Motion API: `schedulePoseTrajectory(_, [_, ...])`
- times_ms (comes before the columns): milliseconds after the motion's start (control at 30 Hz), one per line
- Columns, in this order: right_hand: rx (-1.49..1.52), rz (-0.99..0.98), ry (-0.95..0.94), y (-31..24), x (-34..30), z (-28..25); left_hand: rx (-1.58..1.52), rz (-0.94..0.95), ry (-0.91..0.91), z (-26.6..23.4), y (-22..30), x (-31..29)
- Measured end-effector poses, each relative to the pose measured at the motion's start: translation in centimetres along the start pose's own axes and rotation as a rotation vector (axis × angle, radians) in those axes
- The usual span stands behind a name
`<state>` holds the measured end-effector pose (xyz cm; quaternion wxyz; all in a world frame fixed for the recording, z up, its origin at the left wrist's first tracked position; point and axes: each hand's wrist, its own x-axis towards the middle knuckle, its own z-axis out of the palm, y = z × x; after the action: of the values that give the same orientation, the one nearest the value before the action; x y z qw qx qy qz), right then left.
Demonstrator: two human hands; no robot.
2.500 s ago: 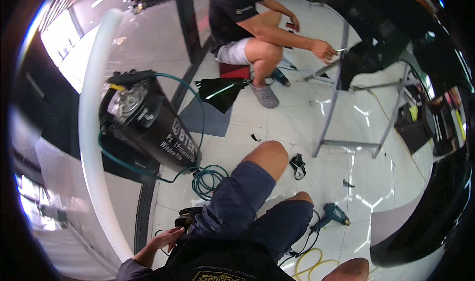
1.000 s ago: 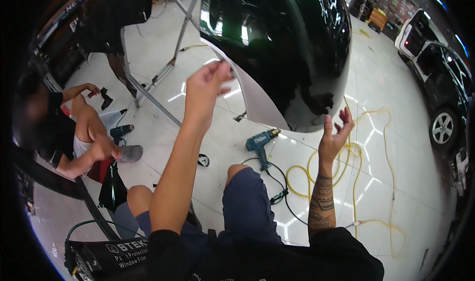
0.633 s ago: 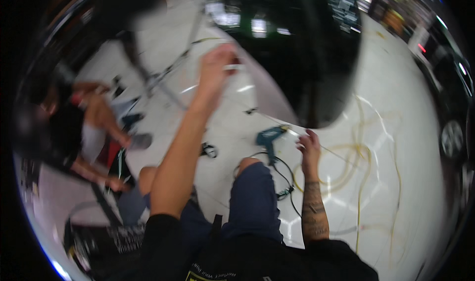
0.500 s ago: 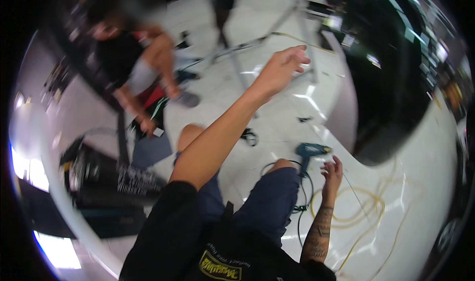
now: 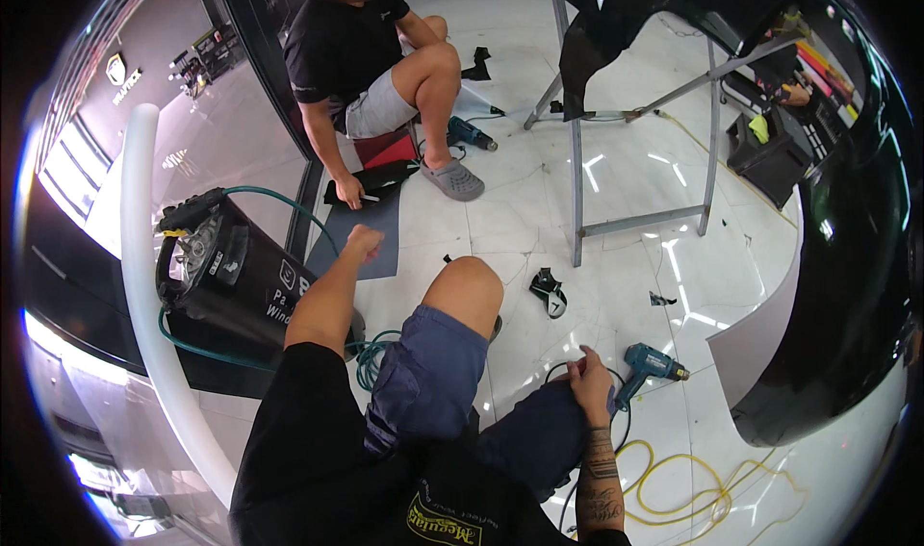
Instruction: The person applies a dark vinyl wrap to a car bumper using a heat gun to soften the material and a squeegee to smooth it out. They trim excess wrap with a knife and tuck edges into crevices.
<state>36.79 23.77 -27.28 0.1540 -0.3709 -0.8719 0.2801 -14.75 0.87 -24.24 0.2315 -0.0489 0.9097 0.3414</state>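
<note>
My left hand (image 5: 365, 244) reaches forward at the near edge of a grey mat (image 5: 377, 257). It looks small and slightly blurred, so whether its fingers are curled cannot be made out. Close to my right knee is my right hand (image 5: 590, 382), fingers loosely apart and nothing seen in them. Just right of it, a teal heat gun (image 5: 651, 365) lies on the floor with its nozzle pointing right. Across the mat, a co-worker's hand (image 5: 349, 192) holds a small pale flat piece beside a dark piece (image 5: 385, 180).
A black drum-shaped container (image 5: 241, 267) with a teal hose stands at left, behind a white curved tube (image 5: 144, 257). A metal stand (image 5: 643, 221) holds a glossy black panel. Another curved black panel (image 5: 837, 334) fills the right. Yellow hose (image 5: 674, 519) loops on the floor; a second heat gun (image 5: 472, 134) lies by the co-worker.
My view has turned left and steadied. My left arm has swung from the metal stand over to the grey mat. My right hand has come back toward my knee.
</note>
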Motion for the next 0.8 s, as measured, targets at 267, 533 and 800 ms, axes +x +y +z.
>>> schedulePoseTrajectory(267, [0.029,0.042,0.122,0.1,-0.7,1.0,0.047,0.006,-0.034,-1.1,0.6,1.1])
schedulePoseTrajectory(533, [-0.067,0.018,0.152,0.1,-0.7,0.9,-0.117,0.11,0.031,1.3,1.8,-0.9])
schedulePoseTrajectory(800, [-0.221,0.009,0.06,1.0,1.0,1.9,-0.408,0.041,0.494,-0.6,7.0,-2.7])
